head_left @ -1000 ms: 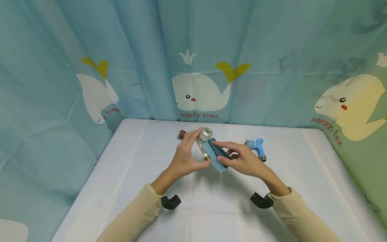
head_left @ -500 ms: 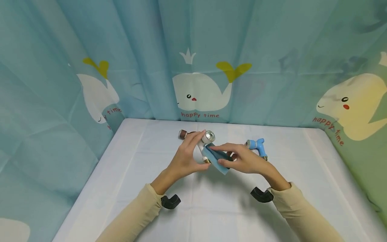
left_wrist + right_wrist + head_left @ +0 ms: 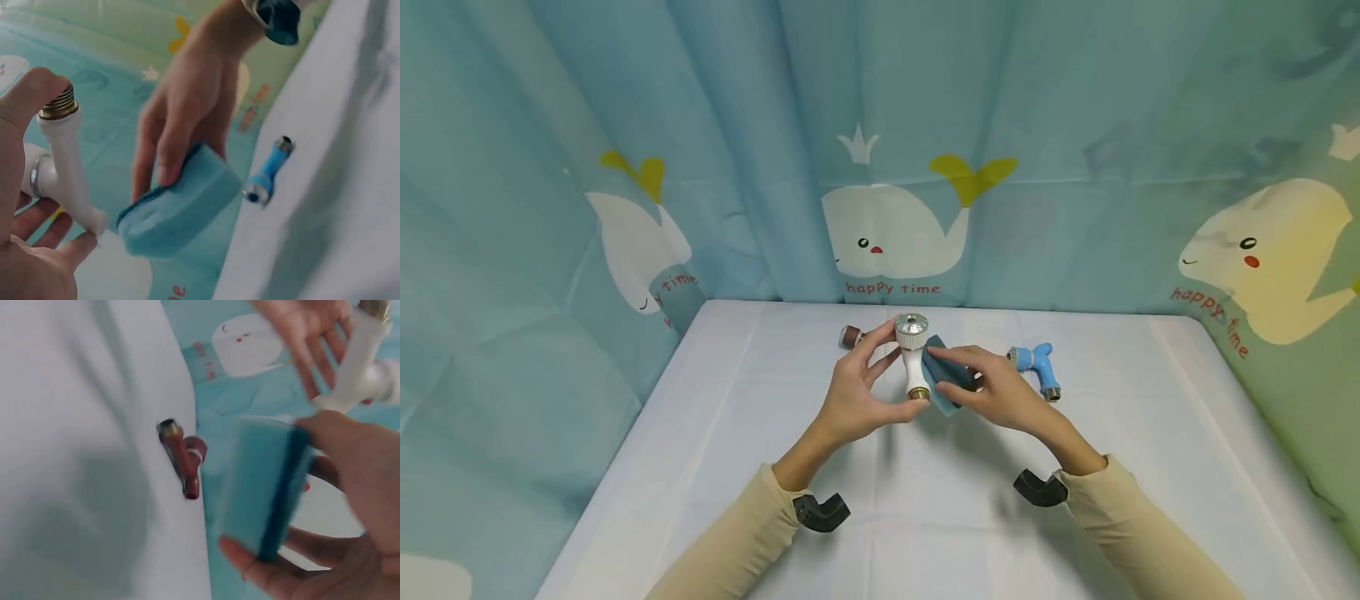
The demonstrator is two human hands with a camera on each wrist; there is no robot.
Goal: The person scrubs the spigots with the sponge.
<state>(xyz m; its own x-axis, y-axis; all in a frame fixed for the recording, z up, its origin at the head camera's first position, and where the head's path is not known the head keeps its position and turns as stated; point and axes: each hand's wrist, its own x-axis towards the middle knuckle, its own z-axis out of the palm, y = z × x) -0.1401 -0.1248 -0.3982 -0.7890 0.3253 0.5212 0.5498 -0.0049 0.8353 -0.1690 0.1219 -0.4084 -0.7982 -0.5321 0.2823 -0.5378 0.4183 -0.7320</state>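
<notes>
A whale-print curtain (image 3: 895,167) hangs round three sides of a white table (image 3: 700,467). Above the middle of the table, the left hand (image 3: 853,396) pinches a white tap (image 3: 913,357) upright, thumb on its brass threaded end, fingertips near its silver top. The right hand (image 3: 1000,396) grips a blue sponge (image 3: 942,377) between thumb and fingers, pressing it against the tap's right side. A blue tap (image 3: 1036,365) lies on the table just beyond the right hand, and a brown tap (image 3: 851,336) lies behind the left hand.
</notes>
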